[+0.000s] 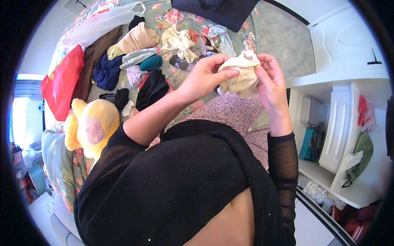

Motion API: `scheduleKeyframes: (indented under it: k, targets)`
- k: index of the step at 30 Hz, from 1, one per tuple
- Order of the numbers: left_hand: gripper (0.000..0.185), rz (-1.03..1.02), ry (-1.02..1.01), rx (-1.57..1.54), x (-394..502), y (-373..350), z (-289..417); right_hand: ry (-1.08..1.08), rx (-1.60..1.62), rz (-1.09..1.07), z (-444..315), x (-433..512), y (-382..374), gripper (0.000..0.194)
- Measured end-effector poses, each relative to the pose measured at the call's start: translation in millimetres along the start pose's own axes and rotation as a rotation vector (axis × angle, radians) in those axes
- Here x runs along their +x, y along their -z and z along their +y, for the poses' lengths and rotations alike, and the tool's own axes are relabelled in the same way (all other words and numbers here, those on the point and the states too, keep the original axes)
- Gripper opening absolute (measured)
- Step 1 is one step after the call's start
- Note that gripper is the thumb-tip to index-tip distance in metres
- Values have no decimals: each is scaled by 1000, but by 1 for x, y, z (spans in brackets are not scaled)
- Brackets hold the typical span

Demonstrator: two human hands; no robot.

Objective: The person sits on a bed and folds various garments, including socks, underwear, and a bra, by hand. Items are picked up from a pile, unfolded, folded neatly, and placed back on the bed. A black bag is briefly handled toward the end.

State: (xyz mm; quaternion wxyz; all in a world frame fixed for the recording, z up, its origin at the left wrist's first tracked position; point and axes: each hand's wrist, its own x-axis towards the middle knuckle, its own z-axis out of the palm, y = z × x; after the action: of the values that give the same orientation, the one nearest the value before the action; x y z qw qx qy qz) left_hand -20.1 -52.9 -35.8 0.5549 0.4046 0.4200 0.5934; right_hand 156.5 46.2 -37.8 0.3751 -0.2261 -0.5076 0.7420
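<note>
Both hands hold a cream cloth garment (pixel 241 72) above the lap, in front of the bed. My left hand (pixel 215 73) pinches its left side, thumb on top. My right hand (pixel 271 80) grips its right edge between thumb and fingers. Beyond the hands, a heap of cream fabric with straps (pixel 179 41) lies on the flowered bedspread. Left of it are a beige folded cloth (pixel 140 38), a teal rolled cloth (pixel 151 63), a navy garment (pixel 107 72), a lilac cloth (pixel 135 76) and a black garment (pixel 152 90).
A yellow plush toy (pixel 98 126) sits at the left, near a red bag (pixel 64 83). A white plastic bag (pixel 101 26) lies at the bed's upper left. A dark bag (pixel 215 12) rests at the far edge. An open white cabinet (pixel 341 129) stands at the right.
</note>
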Motion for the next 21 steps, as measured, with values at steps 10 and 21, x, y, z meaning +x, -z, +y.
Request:
scheduleKeyframes:
  k: [10,21]
  targets:
    - [18,-149,-177,230,-35,-21,-3,-76,229,2,4,-3,8,17]
    - [19,16,-43,-97,6,-8,-25,-104,223,-66,1,-11,-3,21]
